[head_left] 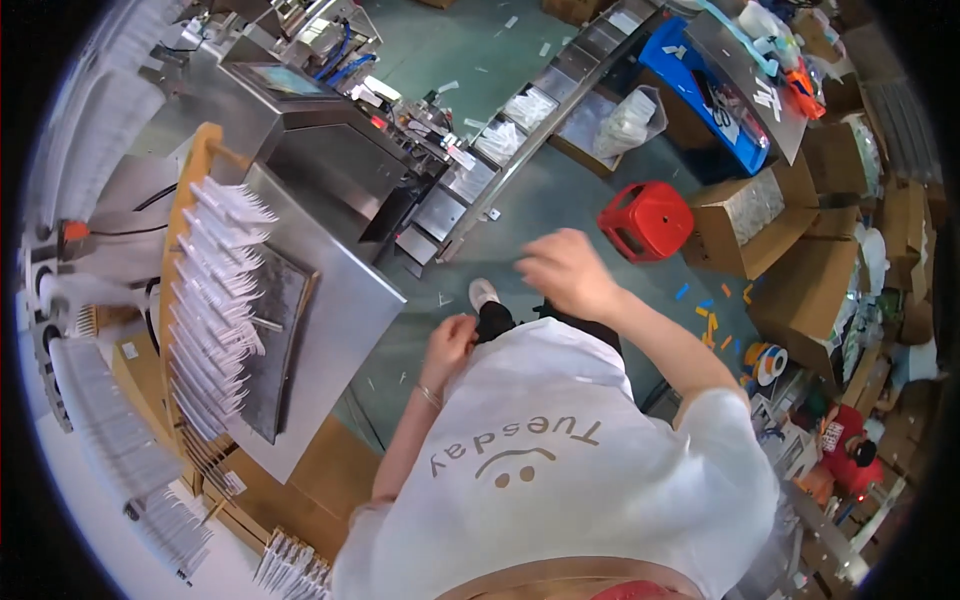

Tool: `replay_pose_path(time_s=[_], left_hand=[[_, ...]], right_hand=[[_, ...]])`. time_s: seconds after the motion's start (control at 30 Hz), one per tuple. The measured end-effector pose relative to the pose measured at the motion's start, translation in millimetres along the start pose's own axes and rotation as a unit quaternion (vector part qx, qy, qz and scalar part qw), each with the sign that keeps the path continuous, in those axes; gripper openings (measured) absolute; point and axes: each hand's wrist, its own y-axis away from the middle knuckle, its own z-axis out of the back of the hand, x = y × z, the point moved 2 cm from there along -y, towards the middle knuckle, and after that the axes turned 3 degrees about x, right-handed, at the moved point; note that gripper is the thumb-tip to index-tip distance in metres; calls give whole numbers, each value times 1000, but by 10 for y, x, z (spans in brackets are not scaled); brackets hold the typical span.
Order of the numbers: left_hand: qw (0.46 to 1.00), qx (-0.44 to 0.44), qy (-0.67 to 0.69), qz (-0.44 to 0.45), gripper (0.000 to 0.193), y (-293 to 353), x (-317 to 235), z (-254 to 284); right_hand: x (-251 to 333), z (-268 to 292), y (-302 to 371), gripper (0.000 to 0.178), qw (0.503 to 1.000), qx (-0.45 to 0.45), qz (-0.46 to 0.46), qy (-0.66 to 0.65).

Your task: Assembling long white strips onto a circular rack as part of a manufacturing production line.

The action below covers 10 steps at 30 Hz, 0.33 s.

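Note:
My left hand (452, 347) hangs low beside my left leg, its fingers curled together. What they hold, if anything, is hidden. Farther forward and to the right, my right hand (568, 272) is raised over the floor with loosely bent fingers. They are slightly blurred, and I see no object in them. Left of me, a wooden rack (190, 215) carries rows of thin white curved pieces (222, 300). The rack stands by a metal table (345, 310) with a dark flat plate (284, 370) on it. Neither hand touches these.
Ahead stands a metal machine (340, 175) with a screen; a conveyor (440, 215) carrying white bundles runs away from it. Rightward are a red stool (660, 218), a blue bin (700, 100) and cardboard boxes (740, 240). Colored scraps (708, 325) litter the floor. Someone in red (848, 450) is lower right.

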Motion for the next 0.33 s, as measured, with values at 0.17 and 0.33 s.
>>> replay_pose_path(time_s=[0.17, 0.33], left_hand=[[988, -4, -151, 35, 30, -910, 282, -118], [967, 31, -221, 124, 47, -1611, 345, -762]], right_hand=[[-1044, -6, 1565, 35, 904, 121, -410, -21], [-1829, -203, 2747, 59, 689, 151, -623, -338]])
